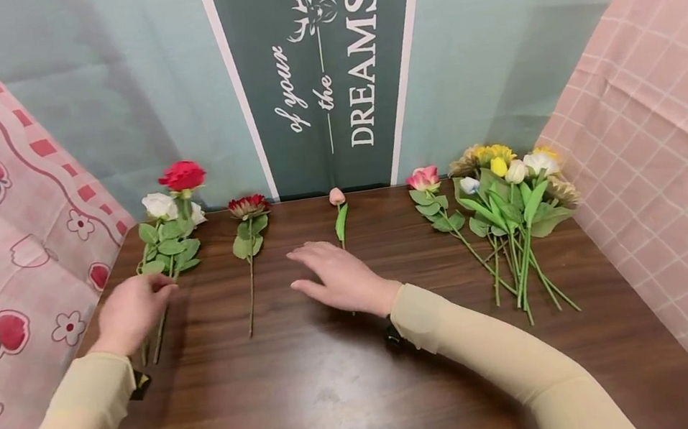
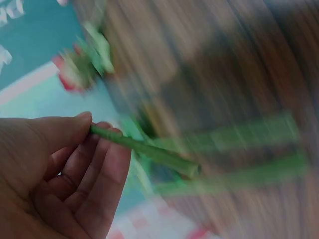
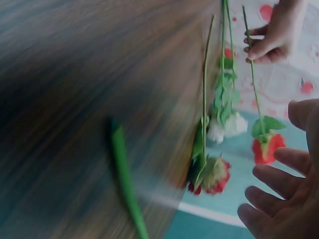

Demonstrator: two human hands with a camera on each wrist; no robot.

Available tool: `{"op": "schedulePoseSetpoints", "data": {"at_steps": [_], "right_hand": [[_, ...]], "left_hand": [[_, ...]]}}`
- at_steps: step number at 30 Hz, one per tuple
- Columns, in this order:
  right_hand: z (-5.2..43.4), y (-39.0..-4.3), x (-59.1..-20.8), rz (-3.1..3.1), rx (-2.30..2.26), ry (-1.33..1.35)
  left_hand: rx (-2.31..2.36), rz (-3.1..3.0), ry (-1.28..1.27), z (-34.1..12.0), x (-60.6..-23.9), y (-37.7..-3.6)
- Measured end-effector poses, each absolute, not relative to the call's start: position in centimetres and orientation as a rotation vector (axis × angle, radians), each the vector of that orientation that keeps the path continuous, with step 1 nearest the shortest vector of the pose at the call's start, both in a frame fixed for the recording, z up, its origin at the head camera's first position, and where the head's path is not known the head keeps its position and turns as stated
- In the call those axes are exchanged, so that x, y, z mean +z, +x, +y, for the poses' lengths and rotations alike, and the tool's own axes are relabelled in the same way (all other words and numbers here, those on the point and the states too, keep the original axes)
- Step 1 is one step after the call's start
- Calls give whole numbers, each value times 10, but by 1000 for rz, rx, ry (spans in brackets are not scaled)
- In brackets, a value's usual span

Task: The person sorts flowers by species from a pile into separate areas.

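Your left hand (image 1: 131, 313) pinches the red rose (image 1: 181, 175) by its stem at the worktop's (image 1: 315, 392) left edge, lifting its bloom above the white roses (image 1: 160, 205). Your right hand (image 1: 342, 278) hovers flat, fingers spread and empty, over the pink tulip's (image 1: 336, 196) stem.

Dark wooden table (image 1: 354, 387) with single-stem flowers (image 1: 250, 241) and a mixed bunch (image 1: 513, 207).

In the left wrist view, motion blur smeared the table (image 2: 209, 69) and the flower heads (image 2: 75, 69) into streaks. The left hand (image 2: 55, 169) was cut off by the frame's lower-left corner. In the head view, the right hand (image 1: 342, 276) covered the pink bud's stem (image 1: 341, 223) lower down. The right wrist view blurred what was probably that stem (image 3: 124, 184).
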State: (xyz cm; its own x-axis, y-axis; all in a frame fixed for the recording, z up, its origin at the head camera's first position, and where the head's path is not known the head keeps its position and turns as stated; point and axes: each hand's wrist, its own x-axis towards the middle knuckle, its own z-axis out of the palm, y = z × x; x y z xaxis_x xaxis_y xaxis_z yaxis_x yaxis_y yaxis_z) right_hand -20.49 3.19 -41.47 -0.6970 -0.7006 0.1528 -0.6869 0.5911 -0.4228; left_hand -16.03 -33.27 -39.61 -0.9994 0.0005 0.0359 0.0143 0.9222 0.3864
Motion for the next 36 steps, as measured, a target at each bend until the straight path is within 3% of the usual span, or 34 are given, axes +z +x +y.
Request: {"op": "schedulePoseSetpoints", "data": {"at_steps": [13,36], "right_hand": [[-10,-194,-428,2719,-347,-1348],[21,-200,-438,2691,-377,-1280]], "left_hand": [[-527,-3066,111,-372,-427,-165],[-553,-3133,146,-371,-429,-165]]}}
